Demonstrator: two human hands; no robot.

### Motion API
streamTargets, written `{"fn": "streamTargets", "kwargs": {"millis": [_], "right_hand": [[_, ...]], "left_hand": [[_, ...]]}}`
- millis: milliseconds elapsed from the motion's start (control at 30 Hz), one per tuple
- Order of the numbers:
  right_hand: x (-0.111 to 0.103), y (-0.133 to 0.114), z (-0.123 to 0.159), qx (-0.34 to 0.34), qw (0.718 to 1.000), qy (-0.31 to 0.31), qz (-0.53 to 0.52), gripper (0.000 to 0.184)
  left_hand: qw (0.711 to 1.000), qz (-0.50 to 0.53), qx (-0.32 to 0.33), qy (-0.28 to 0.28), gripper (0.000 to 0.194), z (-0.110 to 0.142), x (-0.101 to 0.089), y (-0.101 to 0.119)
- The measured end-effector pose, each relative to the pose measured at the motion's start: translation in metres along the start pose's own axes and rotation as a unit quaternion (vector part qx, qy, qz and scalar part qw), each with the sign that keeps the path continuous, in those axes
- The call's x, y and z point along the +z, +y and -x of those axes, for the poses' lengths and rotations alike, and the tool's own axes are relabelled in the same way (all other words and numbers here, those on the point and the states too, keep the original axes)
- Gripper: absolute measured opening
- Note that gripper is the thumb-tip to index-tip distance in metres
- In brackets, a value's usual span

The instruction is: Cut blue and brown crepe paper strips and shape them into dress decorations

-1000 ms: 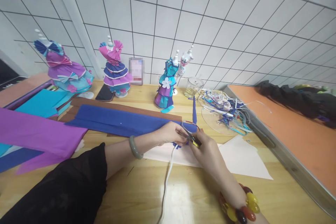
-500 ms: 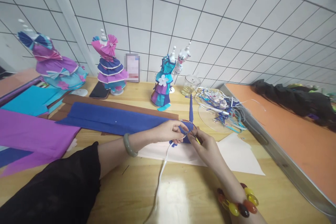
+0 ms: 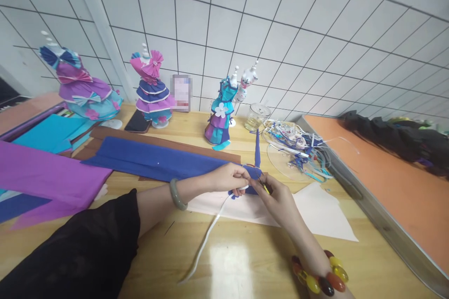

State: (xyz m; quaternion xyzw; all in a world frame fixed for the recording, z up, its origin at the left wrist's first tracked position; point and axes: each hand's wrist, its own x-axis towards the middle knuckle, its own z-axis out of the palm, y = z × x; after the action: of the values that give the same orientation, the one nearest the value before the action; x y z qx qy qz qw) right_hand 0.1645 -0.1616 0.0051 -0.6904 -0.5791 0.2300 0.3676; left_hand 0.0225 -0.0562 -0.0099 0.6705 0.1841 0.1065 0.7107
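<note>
My left hand (image 3: 228, 178) pinches a small piece of blue crepe paper (image 3: 253, 173) together with the end of a white ribbon (image 3: 206, 238) that trails down over the wooden table (image 3: 238, 261). My right hand (image 3: 277, 198) is closed on a small yellow-handled tool (image 3: 265, 188), perhaps scissors, pressed against the same blue piece. A thin blue strip (image 3: 257, 148) stands up from it. Both hands meet over a white paper sheet (image 3: 315, 215).
A long blue crepe sheet (image 3: 157, 161) on brown paper lies behind the hands, purple crepe (image 3: 49, 177) at the left. Three dressed paper dolls (image 3: 219, 117) stand by the tiled wall. A glass cup (image 3: 257, 117), a plate of ribbon scraps (image 3: 298, 149) and an orange surface (image 3: 396, 182) are at the right.
The hands have drawn closer together on the blue piece. The white ribbon's loose end has swung left across the table. The tool's wire loop seen earlier is hidden now.
</note>
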Motion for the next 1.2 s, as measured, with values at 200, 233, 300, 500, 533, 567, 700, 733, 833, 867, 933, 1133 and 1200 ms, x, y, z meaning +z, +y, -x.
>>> {"fn": "streamTargets", "kwargs": {"millis": [200,233,300,500,533,567,700,733,833,867,933,1133,1200], "right_hand": [[-0.006,0.001,0.001,0.045,0.996,-0.011,-0.081,0.040],[-0.007,0.001,0.001,0.047,0.995,-0.011,-0.084,0.041],[-0.010,0.001,0.003,0.044,0.996,-0.012,-0.071,0.042],[-0.014,0.000,0.008,0.016,0.998,-0.060,0.024,0.035],[-0.014,0.001,0.008,0.014,0.997,-0.064,0.036,0.034],[-0.014,0.002,0.009,0.012,0.996,-0.069,0.046,0.034],[-0.014,0.003,0.008,0.016,0.994,-0.077,0.077,0.034],[-0.015,0.003,0.008,0.019,0.994,-0.076,0.080,0.034],[-0.016,0.002,0.010,0.024,0.993,-0.078,0.084,0.033],[-0.017,0.001,0.010,0.023,0.993,-0.077,0.085,0.033],[-0.019,0.000,0.011,0.021,0.993,-0.072,0.088,0.032],[-0.016,-0.003,0.011,0.021,0.992,-0.058,0.105,0.032],[-0.015,-0.004,0.010,0.017,0.991,-0.057,0.116,0.032]], "left_hand": [[0.995,0.099,-0.015,0.013,0.017,0.002,-0.003,0.007],[0.994,0.110,-0.011,0.018,0.017,0.003,-0.003,0.008],[0.992,0.127,0.002,0.025,0.020,0.003,-0.005,0.008],[0.987,0.159,0.029,0.024,0.027,0.000,-0.008,0.002],[0.987,0.159,0.030,0.023,0.027,-0.001,-0.008,0.001],[0.987,0.158,0.030,0.023,0.027,-0.001,-0.008,0.000],[0.988,0.150,0.027,0.024,0.025,0.000,-0.007,0.001],[0.988,0.148,0.027,0.024,0.025,0.000,-0.007,0.002],[0.989,0.142,0.022,0.026,0.025,0.002,-0.007,0.004],[0.990,0.140,0.022,0.027,0.025,0.002,-0.008,0.005],[0.990,0.138,0.023,0.031,0.026,0.002,-0.008,0.005],[0.992,0.127,0.027,0.012,0.027,0.002,-0.006,0.003],[0.993,0.117,0.027,0.003,0.027,0.002,-0.006,0.002]]}}
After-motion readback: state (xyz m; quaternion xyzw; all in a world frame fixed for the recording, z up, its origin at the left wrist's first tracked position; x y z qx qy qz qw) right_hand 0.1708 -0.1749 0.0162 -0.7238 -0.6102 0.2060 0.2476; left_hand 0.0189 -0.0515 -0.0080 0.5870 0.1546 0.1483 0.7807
